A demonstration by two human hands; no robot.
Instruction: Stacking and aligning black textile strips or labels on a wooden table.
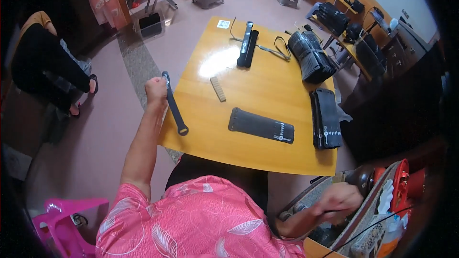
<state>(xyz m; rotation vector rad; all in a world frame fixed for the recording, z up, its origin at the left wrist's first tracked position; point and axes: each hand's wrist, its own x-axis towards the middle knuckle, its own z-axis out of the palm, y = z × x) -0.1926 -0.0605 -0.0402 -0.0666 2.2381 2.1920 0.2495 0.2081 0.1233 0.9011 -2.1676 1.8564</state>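
Observation:
At the table's left edge my left hand [157, 90] is closed in a fist around a long dark strap [176, 110]. The strap hangs down to the right, and its rounded end has a hole. My right hand [342, 198] is off the table at the lower right, above an open compartment [306, 199]. Its fingers are curled, and what they hold, if anything, is hidden. On the yellow table [205, 155] a flat dark grey sleeve-like piece [262, 124] with white printing lies in front of me. Beyond it is a small tan ridged strip [218, 89].
A stack of similar dark pieces [326, 119] lies at the table's right edge, with a tied bundle [311, 57] behind. Dark bars [247, 45] and a cord [282, 51] are at the back. A pink stool [67, 224] stands lower left; a seated person [38, 67] is far left.

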